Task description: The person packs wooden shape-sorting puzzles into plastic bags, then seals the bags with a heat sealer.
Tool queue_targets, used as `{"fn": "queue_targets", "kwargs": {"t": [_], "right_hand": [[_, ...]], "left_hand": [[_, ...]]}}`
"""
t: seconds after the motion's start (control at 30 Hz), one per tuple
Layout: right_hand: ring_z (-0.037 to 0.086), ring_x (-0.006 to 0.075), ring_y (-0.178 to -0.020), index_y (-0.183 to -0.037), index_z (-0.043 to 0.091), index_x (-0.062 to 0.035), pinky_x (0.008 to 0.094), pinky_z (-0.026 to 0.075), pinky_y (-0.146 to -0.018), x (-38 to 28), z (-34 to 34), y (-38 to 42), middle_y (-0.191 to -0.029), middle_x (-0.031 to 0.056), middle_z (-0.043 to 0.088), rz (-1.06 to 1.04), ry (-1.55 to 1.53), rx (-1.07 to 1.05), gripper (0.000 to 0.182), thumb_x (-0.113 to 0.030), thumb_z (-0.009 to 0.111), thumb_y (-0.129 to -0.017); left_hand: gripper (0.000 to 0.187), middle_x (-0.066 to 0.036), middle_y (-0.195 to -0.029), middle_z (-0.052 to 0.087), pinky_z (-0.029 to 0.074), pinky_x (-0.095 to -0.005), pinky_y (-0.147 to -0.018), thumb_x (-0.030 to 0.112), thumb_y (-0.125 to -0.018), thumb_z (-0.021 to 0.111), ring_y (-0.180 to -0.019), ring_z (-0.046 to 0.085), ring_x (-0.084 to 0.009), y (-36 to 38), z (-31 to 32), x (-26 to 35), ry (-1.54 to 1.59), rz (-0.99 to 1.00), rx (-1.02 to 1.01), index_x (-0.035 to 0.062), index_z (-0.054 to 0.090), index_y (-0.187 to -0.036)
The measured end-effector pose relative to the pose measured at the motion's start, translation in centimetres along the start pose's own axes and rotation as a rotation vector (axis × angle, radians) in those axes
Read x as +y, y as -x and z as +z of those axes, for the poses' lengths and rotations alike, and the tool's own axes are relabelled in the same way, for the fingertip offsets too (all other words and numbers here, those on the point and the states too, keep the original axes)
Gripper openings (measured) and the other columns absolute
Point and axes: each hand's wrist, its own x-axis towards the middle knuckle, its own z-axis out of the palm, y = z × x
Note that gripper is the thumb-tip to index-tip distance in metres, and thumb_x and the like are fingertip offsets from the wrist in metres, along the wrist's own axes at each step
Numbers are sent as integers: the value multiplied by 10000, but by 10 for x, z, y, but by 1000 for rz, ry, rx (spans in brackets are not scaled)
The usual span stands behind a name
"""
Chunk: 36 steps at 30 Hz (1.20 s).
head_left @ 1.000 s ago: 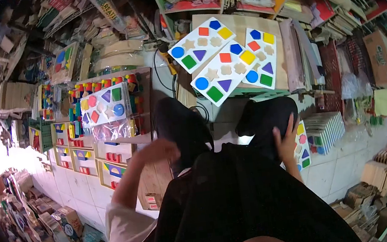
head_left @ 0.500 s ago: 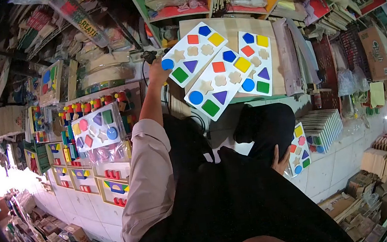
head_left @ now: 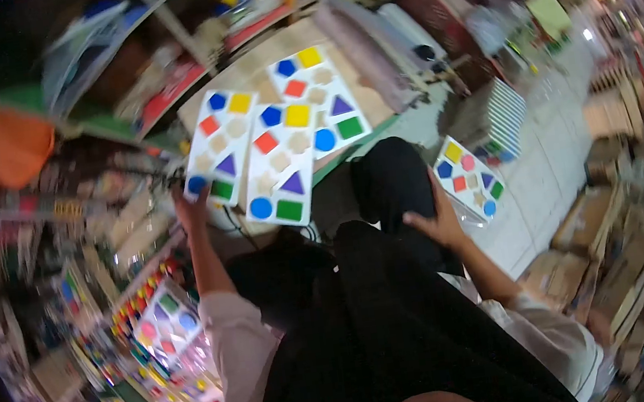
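My left hand (head_left: 191, 204) is at the lower left corner of a white shape board (head_left: 198, 153), beside its blue circle. Its fingers look closed and are blurred; a dark thing shows just beyond them, and I cannot make out what they hold. A second white shape board (head_left: 261, 178) lies to the right, and a third board (head_left: 346, 85) lies behind that one. All carry coloured shapes, with some bare wooden ones. My right hand (head_left: 439, 223) rests at my right knee, thumb and fingers apart, holding nothing.
A fourth shape board (head_left: 471, 183) stands on the floor right of my knee, near a stack of boards (head_left: 506, 118). A wrapped board (head_left: 167, 324) lies at left among coloured toys. Shelves (head_left: 186, 77) stand behind the work table (head_left: 195, 114); cardboard boxes (head_left: 594, 220) are at right.
The view has swung right and tilted, so the boards appear further left. My right hand has come more fully into view at the knee. My left hand stays by the same board corner.
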Motion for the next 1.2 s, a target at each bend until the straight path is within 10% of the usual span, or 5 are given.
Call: {"fn": "queue_targets", "kwargs": {"t": [0.17,0.37,0.6,0.9,1.2], "right_hand": [[480,95,-526,-725,576,41,254,394,-512,122,-37,-128,-663,59,590,345,-151,383,308,-259,570,-797],[574,304,-764,-849,620,-41,343,449,-670,143,-48,-269,-813,162,600,-216,8,539,247,-182,666,-651],[559,333,-657,-708,574,-12,357,440,-607,164,-38,-315,-664,163,570,87,62,260,134,-128,583,-642],[446,315,-1020,-907,589,-109,395,422,-798,161,-64,-318,-1060,109,522,-257,544,69,206,-159,551,-710],[536,334,-788,-827,610,-94,363,428,-686,114,-86,-371,-843,168,561,-284,340,221,195,-64,544,-647]], "left_hand": [[549,-220,-1125,459,348,-394,-886,253,-669,661,-1060,424,-353,39,-17,9,-139,122,54,-25,465,-1101],[436,-183,-1048,524,383,-362,-849,234,-700,636,-955,507,-335,136,-74,91,-94,-256,-462,1,517,-1049],[406,-120,-1099,501,312,-383,-904,203,-654,670,-1074,420,-278,159,-75,172,-308,136,-382,75,540,-1017],[384,-147,-1072,505,344,-396,-874,115,-649,663,-1023,462,-306,120,-49,250,84,352,-388,34,525,-999],[416,-157,-1124,487,303,-415,-923,136,-650,666,-1100,399,-334,115,-21,299,68,491,-449,36,527,-1029]]}}
